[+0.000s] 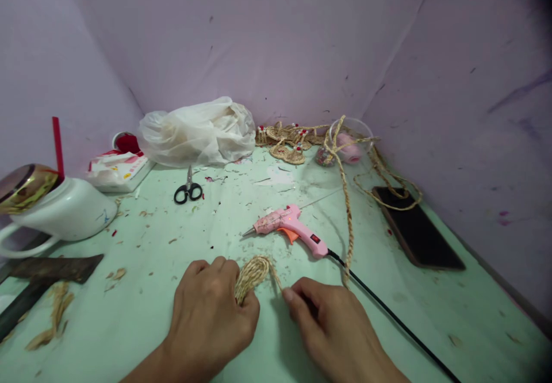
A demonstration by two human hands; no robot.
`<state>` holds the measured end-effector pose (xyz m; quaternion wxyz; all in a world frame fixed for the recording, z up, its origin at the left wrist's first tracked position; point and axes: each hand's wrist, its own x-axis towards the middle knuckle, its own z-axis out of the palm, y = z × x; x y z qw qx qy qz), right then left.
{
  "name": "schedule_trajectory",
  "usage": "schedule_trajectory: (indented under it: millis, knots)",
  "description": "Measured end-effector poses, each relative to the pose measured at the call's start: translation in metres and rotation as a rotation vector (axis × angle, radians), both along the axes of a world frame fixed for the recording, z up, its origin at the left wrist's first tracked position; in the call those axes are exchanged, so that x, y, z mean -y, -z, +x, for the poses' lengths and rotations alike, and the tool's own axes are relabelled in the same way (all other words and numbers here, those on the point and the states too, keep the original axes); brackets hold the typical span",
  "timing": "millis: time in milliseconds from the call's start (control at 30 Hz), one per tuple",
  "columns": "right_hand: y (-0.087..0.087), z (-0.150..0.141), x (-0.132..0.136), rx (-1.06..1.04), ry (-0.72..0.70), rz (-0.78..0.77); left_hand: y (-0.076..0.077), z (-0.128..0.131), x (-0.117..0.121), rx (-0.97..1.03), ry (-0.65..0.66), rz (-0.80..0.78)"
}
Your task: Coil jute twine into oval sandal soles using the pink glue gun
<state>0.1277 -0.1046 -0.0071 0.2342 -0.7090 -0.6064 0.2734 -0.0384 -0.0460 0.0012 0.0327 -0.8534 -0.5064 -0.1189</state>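
My left hand (215, 305) is closed around a flat coil of braided straw cord (251, 275), whose looped end shows past the thumb. From the coil a strand runs over to my right hand (330, 320), pinched between thumb and forefinger. The longer braid (348, 222) trails up from behind the right hand to the clear cup at the back. Just beyond the hands lies a pink glue gun (293, 228), its nozzle toward the left and its indicator light lit. The part of the coil inside the left palm is hidden.
Black-handled scissors (188, 190), a white plastic bag (198, 133) and finished straw pieces (288, 141) lie toward the back. A clear cup (351, 133) and a phone (418, 228) are right. A white mug (73, 210) and hammer (56, 268) stand left. The glue gun's black cord (397, 314) crosses front right.
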Motion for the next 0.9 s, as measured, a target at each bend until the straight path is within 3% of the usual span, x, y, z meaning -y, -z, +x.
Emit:
schedule_trajectory:
  millis: [67, 167, 267, 400, 633, 900]
  knots:
    - [0.003, 0.002, -0.006, -0.269, 0.012, -0.159, -0.001, 0.0, 0.0, -0.006, -0.001, -0.013]
    - [0.002, 0.004, -0.017, -0.696, 0.075, -0.543, -0.001, 0.001, 0.001, -0.027, -0.025, -0.05]
    - [-0.006, 0.004, -0.026, -0.836, 0.079, -0.713, -0.001, 0.002, 0.0, -0.037, -0.054, -0.094]
    - [-0.014, 0.004, -0.029, -0.844, 0.067, -0.672, 0.001, 0.003, -0.001, -0.021, -0.05, -0.093]
    - [0.002, 0.001, -0.025, -0.716, 0.18, -0.422, 0.004, 0.0, 0.0, 0.024, -0.026, -0.035]
    - [0.005, -0.006, -0.005, -0.076, 0.061, -0.008, 0.007, 0.001, 0.0, 0.026, -0.026, 0.0]
